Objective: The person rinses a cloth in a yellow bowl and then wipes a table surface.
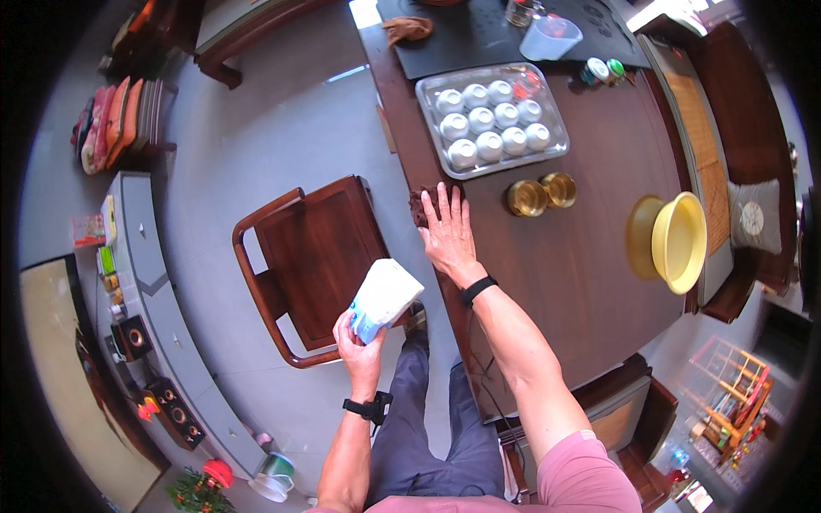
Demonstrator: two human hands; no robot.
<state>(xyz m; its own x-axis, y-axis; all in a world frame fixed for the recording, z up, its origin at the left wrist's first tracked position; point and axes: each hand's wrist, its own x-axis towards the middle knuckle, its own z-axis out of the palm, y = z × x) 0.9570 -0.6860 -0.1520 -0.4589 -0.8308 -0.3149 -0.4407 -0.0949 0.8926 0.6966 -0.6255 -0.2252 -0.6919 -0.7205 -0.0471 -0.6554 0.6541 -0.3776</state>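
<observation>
My left hand (360, 349) grips the lower end of a white and blue soft pack (388, 292), probably of tissues, above the floor beside the wooden chair. My right hand (450, 240) lies flat on a dark brown cloth (420, 208) at the left edge of the wooden table (577, 269). Its fingers are spread and point away from me, covering part of the cloth. Just beyond them is a clear plastic tray (452, 172) with rows of upturned white cups (481, 120). Two brass-coloured bowls (528, 197) stand right of the hand.
A wooden chair (314, 256) stands left of the table. On the table's right side is a yellow basin (680, 243). Farther back, a black tea board (474, 32) carries a translucent plastic jug (550, 38) and a brown rag (408, 29). A cable (494, 391) hangs near the table's front corner.
</observation>
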